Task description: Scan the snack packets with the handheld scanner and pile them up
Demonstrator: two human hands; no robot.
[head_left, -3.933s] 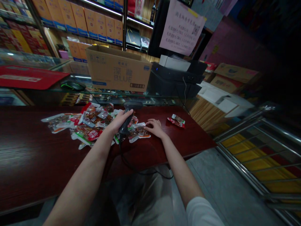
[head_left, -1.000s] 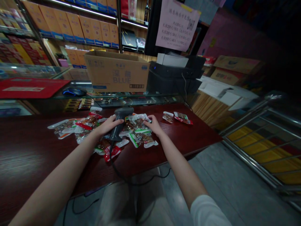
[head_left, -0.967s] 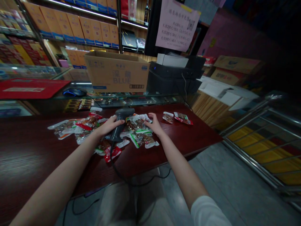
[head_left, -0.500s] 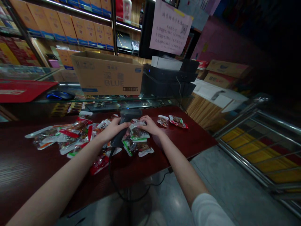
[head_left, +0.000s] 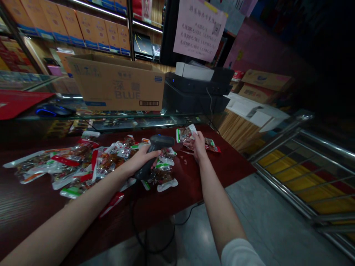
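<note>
The worktop (head_left: 229, 166) is extending beneath the left hand (head_left: 142, 159) and right hand (head_left: 199, 146). Packets (head_left: 109, 158) are lying heaped mostly left of the left hand, which is wrapping the scanner (head_left: 154, 146), presumably rigid and light. The right hand is pinching one packet (head_left: 185, 133) just past its fingertips, nearly closed; slick, soft film is probably favouring a sealed-edge hold.

Illumination is dim; shelf strip lights (head_left: 146, 26) glow white. Faint glare lies on the wooden counter (head_left: 227, 166) at its left edge. Wide-angle distortion stretches the periphery; the upper right is near-black.
</note>
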